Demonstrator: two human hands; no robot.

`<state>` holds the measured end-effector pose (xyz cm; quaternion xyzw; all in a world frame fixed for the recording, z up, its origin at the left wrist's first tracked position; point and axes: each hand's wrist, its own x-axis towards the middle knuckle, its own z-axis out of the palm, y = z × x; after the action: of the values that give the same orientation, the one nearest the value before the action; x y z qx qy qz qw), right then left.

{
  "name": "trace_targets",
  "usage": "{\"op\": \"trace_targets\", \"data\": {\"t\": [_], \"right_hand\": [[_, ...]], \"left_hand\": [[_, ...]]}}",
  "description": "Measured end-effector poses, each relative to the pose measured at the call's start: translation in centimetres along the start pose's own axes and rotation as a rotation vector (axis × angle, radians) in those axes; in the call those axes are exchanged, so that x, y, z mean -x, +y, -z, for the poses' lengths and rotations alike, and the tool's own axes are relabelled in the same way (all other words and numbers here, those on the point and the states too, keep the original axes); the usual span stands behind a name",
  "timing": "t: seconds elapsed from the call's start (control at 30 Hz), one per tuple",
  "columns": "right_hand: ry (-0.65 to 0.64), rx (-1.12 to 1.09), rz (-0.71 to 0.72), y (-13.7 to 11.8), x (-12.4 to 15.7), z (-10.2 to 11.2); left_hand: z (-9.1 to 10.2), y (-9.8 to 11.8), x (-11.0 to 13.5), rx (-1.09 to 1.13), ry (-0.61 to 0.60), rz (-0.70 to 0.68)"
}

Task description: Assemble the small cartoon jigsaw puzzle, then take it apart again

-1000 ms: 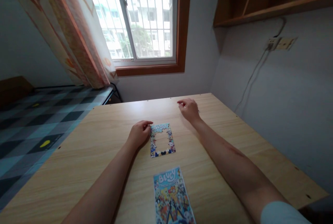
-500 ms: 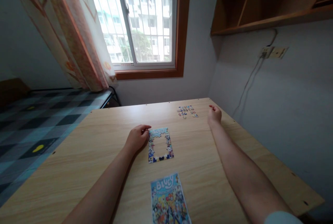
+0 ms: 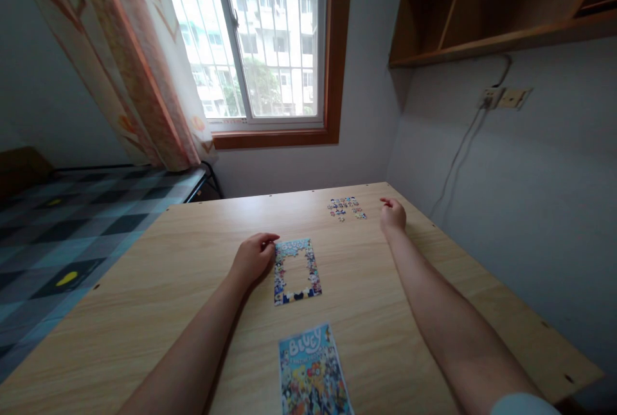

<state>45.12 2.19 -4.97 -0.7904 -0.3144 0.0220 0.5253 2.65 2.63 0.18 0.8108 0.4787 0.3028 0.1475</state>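
Observation:
A small jigsaw frame (image 3: 295,272), only its coloured border assembled with a bare middle, lies on the wooden table (image 3: 144,312). My left hand (image 3: 254,256) rests curled against the frame's left top corner, fingers closed, touching its edge. Far right, my right hand (image 3: 393,215) lies loosely curled on the table, just right of a small cluster of loose puzzle pieces (image 3: 346,207); nothing shows in it. A printed picture card (image 3: 313,373) with cartoon art lies near the table's front edge.
The table's right side runs along a white wall with a socket and cable (image 3: 491,99). A window (image 3: 260,36) and curtain (image 3: 139,61) stand behind. A bed with a checked cover (image 3: 72,235) is at the left. Wooden shelves (image 3: 482,4) hang above right.
My right hand left the loose pieces, swung right to the table's far right, then edged slightly back towards them. The pieces came into view. My left hand stayed at the frame.

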Motion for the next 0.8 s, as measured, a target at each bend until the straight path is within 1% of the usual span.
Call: {"op": "trace_targets", "data": {"t": [0.2, 0.8], "right_hand": [[-0.042, 0.050, 0.002, -0.07, 0.13, 0.04], [-0.039, 0.116, -0.005, -0.37, 0.47, -0.04]], "left_hand": [[0.05, 0.02, -0.06, 0.004, 0.008, -0.009], [-0.03, -0.18, -0.03, 0.006, -0.003, 0.003]]}}
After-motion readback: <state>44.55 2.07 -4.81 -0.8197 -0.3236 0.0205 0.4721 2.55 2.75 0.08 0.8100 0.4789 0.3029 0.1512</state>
